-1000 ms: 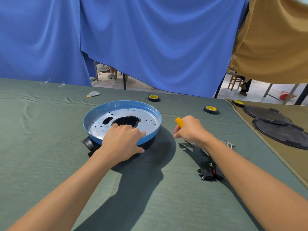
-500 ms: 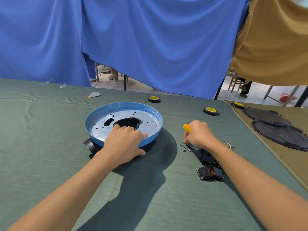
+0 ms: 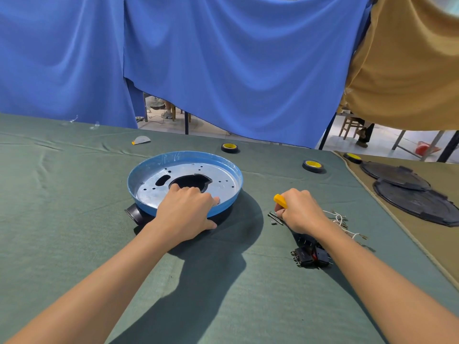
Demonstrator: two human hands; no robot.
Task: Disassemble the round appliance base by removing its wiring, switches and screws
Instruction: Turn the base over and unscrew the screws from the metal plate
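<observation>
Green cloth (image 3: 74,219): left fingers (image 3: 196,192) curl over blue base (image 3: 139,175); right fingers (image 3: 296,197) grip yellow handle (image 3: 280,201).

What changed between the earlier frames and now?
The right hand, still gripping the yellow-handled tool, moved right and down to the green table cloth, beside the small dark screws. Nothing was picked up or let go. The left hand stayed holding the near rim of the round blue appliance base; the black switches and white wires lay unmoved.
</observation>
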